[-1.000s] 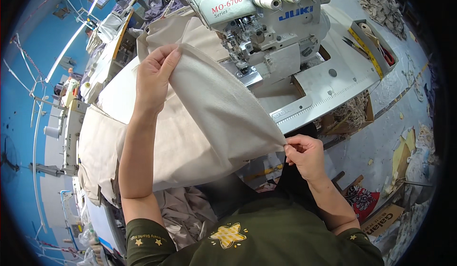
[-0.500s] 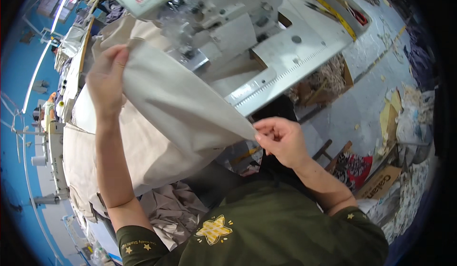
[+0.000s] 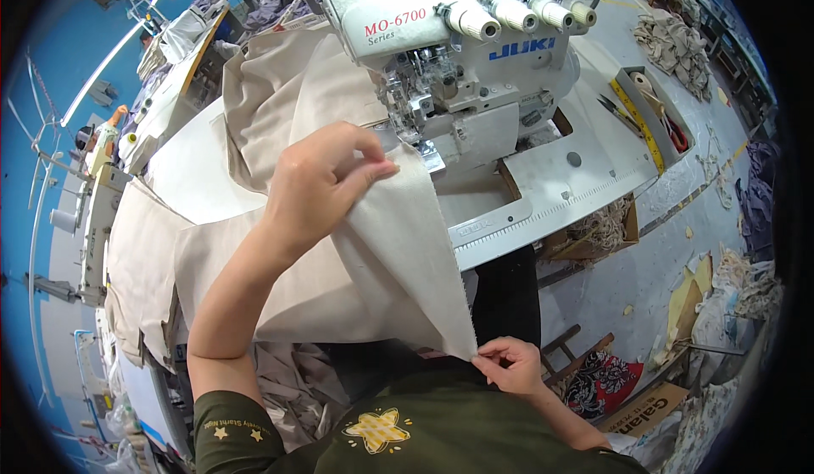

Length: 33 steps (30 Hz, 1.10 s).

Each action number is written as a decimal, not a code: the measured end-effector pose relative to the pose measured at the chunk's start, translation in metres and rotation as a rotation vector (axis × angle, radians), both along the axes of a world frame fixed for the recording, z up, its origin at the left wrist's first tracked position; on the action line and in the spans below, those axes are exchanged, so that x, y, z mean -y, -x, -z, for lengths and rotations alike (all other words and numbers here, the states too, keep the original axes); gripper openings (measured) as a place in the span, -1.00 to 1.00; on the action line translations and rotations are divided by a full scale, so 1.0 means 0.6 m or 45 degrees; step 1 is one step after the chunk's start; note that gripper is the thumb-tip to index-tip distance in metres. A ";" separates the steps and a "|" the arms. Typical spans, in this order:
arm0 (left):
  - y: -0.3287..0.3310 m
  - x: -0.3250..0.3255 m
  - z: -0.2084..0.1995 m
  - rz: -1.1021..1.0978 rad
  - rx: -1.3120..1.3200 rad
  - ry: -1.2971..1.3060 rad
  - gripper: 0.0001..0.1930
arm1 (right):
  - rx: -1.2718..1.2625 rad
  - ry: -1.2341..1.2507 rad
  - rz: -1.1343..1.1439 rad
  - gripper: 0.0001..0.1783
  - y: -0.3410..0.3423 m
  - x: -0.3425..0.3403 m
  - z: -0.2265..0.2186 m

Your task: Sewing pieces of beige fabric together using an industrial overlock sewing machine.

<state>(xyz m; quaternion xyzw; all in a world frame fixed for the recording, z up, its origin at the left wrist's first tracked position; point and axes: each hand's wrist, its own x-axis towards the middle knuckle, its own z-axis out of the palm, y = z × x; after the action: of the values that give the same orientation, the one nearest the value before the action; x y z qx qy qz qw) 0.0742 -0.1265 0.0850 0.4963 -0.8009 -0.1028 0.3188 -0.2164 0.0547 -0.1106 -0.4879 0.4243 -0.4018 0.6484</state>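
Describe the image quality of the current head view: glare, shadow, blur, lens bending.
Head view: glare washes out the top of the sewing machine; soft shadow darkens the lower folds of the cloth; no strong blur shows on the left hand or right hand; fisheye distortion bends the outer scene, and the corners are black.

Lighting is bright, with glare atop the sewing machine (image 3: 471, 71), soft shadows on the beige cloth (image 3: 394, 249), and fisheye bowing toward blackened corners.

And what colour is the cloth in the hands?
The cloth is plain beige, clearest in the head view.
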 end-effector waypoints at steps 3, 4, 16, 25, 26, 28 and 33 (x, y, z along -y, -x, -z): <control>0.008 0.006 0.005 0.125 -0.002 0.109 -0.88 | 0.042 0.134 0.026 -0.91 0.005 -0.007 0.017; 0.009 0.006 0.007 0.196 0.024 0.176 -0.90 | 0.068 0.199 0.034 -0.91 0.006 -0.005 0.019; 0.013 0.025 0.007 0.093 0.001 0.133 -0.91 | -0.096 0.621 -0.034 -0.84 0.006 0.032 -0.006; 0.005 0.010 -0.001 0.061 0.184 0.182 -0.87 | -0.140 0.571 0.021 -0.83 0.004 0.025 -0.002; 0.004 0.007 -0.002 0.023 0.216 0.128 -0.86 | -0.151 0.581 0.038 -0.83 0.004 0.024 0.000; 0.000 0.013 0.005 0.048 0.169 0.148 -0.85 | -0.159 0.607 0.048 -0.85 0.003 0.025 0.000; -0.006 0.033 0.012 0.088 0.044 0.152 -0.87 | -0.136 0.615 0.078 -0.87 -0.002 0.029 -0.002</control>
<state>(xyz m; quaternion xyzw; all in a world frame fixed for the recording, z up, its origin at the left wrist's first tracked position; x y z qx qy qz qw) 0.0781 -0.1460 0.0776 0.4501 -0.8277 -0.0572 0.3303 -0.2155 0.0372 -0.1091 -0.6361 0.3642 -0.4848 0.4772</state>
